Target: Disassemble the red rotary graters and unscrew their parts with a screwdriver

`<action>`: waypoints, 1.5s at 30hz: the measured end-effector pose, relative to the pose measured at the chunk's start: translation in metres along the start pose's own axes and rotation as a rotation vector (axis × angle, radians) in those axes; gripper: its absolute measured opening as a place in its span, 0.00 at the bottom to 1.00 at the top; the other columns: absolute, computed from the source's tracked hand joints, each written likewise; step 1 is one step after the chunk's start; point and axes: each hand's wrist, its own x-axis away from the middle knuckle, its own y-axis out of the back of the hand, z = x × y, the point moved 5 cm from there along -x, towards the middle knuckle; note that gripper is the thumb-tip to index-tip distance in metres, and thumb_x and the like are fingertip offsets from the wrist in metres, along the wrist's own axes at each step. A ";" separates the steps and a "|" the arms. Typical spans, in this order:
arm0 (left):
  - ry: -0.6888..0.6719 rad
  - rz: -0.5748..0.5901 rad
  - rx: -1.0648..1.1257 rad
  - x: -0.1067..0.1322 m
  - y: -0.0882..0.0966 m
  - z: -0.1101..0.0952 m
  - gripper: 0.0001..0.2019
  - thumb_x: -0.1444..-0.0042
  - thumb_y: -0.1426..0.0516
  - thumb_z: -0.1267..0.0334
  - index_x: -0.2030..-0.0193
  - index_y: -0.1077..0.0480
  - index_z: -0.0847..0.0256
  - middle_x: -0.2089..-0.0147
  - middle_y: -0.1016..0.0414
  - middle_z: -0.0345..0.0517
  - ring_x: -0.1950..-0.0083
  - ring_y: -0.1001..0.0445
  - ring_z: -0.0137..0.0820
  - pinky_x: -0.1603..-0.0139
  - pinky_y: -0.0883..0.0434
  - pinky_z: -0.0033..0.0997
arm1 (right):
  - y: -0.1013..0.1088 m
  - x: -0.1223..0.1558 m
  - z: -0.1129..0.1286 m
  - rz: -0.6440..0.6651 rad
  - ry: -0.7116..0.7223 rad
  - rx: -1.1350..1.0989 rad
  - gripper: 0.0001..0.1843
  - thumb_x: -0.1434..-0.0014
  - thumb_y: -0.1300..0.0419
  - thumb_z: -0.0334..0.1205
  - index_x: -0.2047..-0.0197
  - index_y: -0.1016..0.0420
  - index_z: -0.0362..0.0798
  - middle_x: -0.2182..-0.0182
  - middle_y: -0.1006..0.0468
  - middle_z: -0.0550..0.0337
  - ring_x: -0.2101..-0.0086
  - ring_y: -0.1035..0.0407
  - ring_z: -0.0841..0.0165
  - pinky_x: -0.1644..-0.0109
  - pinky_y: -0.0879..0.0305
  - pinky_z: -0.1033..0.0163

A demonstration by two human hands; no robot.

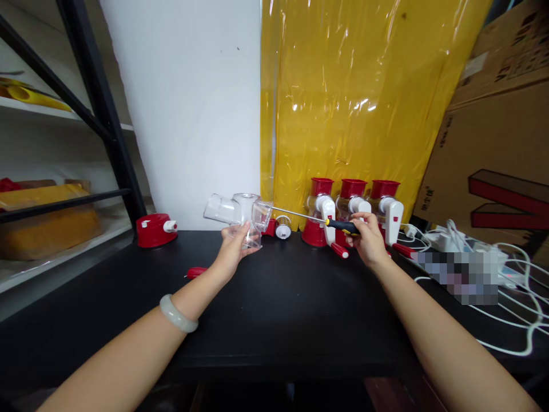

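Note:
My left hand point(237, 246) is closed round the lower part of a clear plastic grater housing point(246, 210), lifted above the black table. In my right hand point(366, 237) is a long screwdriver point(341, 226) with a black and yellow handle. Its thin metal shaft points left, and the tip meets or overlaps the housing's right side; whether it touches, I cannot tell. Behind the housing, a metal grater drum point(283, 228) lies beside a small red part point(269, 228). A red handle piece point(196, 272) rests on the table near my left wrist.
A red base point(155, 231) with a white knob stands at the left. Three red and white rotary graters point(316, 229) line the back right. White cables point(532, 320) and a blurred-out object point(461, 278) occupy the right side of the black table point(295, 320), near a large cardboard box point(489, 137).

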 end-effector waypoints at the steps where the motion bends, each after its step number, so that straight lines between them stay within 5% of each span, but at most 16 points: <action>1: -0.001 0.002 0.002 0.000 0.000 0.000 0.28 0.51 0.33 0.48 0.59 0.49 0.55 0.58 0.26 0.45 0.57 0.20 0.37 0.59 0.21 0.46 | -0.001 0.000 0.000 0.009 -0.007 -0.043 0.19 0.51 0.37 0.48 0.58 0.39 0.55 0.72 0.31 0.70 0.82 0.38 0.76 0.81 0.41 0.68; 10: 0.001 0.004 0.000 0.001 0.000 0.001 0.28 0.49 0.34 0.48 0.59 0.49 0.55 0.56 0.25 0.47 0.54 0.20 0.39 0.59 0.21 0.46 | -0.005 0.001 0.003 -0.025 -0.082 -0.342 0.19 0.57 0.35 0.37 0.61 0.35 0.54 0.69 0.31 0.66 0.70 0.35 0.70 0.73 0.39 0.67; 17: 0.004 -0.002 -0.020 0.001 0.002 0.004 0.27 0.48 0.34 0.50 0.57 0.48 0.55 0.55 0.25 0.49 0.55 0.20 0.39 0.59 0.20 0.45 | -0.001 0.001 0.003 -0.017 -0.078 -0.347 0.20 0.60 0.38 0.34 0.61 0.34 0.55 0.66 0.29 0.66 0.65 0.32 0.69 0.66 0.33 0.64; 21: 0.009 -0.005 -0.013 0.000 0.001 0.003 0.27 0.48 0.34 0.50 0.58 0.48 0.55 0.54 0.25 0.49 0.54 0.20 0.39 0.60 0.20 0.45 | -0.001 -0.001 0.003 0.002 -0.002 -0.276 0.14 0.50 0.37 0.46 0.62 0.34 0.54 0.69 0.29 0.65 0.68 0.30 0.69 0.67 0.31 0.62; 24: 0.008 -0.017 0.004 0.001 0.001 0.001 0.27 0.49 0.34 0.49 0.59 0.48 0.55 0.57 0.25 0.46 0.56 0.20 0.37 0.61 0.20 0.44 | -0.002 0.000 0.001 0.051 0.021 -0.086 0.18 0.42 0.46 0.60 0.62 0.35 0.54 0.76 0.30 0.66 0.79 0.34 0.70 0.76 0.35 0.62; 28: 0.003 -0.042 0.019 0.000 0.001 -0.002 0.28 0.50 0.33 0.49 0.60 0.49 0.55 0.60 0.26 0.43 0.58 0.20 0.36 0.62 0.20 0.42 | -0.003 0.003 -0.001 0.074 -0.023 0.197 0.19 0.43 0.42 0.60 0.63 0.33 0.52 0.85 0.40 0.71 0.87 0.45 0.74 0.83 0.49 0.67; 33: 0.002 -0.041 0.014 -0.001 0.001 -0.002 0.27 0.49 0.34 0.49 0.60 0.49 0.55 0.58 0.26 0.44 0.57 0.20 0.36 0.61 0.20 0.42 | -0.006 0.002 -0.001 0.012 -0.063 -0.037 0.18 0.55 0.33 0.48 0.64 0.34 0.53 0.78 0.33 0.71 0.82 0.40 0.75 0.79 0.42 0.67; 39: 0.012 -0.022 -0.026 0.001 0.001 0.001 0.26 0.48 0.34 0.50 0.59 0.49 0.55 0.56 0.26 0.47 0.56 0.20 0.37 0.61 0.20 0.44 | -0.003 0.002 0.007 -0.008 -0.073 -0.394 0.21 0.66 0.33 0.33 0.64 0.30 0.53 0.69 0.29 0.69 0.66 0.30 0.71 0.63 0.29 0.63; 42: 0.019 -0.016 -0.035 0.001 0.002 0.002 0.26 0.48 0.34 0.51 0.58 0.48 0.56 0.54 0.26 0.49 0.56 0.20 0.37 0.61 0.20 0.43 | 0.000 0.002 0.009 -0.011 -0.070 -0.432 0.21 0.64 0.32 0.34 0.63 0.29 0.54 0.68 0.29 0.67 0.65 0.31 0.70 0.61 0.28 0.62; 45: 0.023 -0.019 -0.029 0.000 0.002 0.003 0.27 0.48 0.34 0.51 0.57 0.48 0.56 0.54 0.26 0.48 0.56 0.20 0.37 0.61 0.20 0.44 | 0.001 -0.001 0.007 -0.024 -0.036 -0.384 0.15 0.54 0.32 0.46 0.65 0.29 0.52 0.69 0.29 0.65 0.66 0.31 0.69 0.63 0.28 0.61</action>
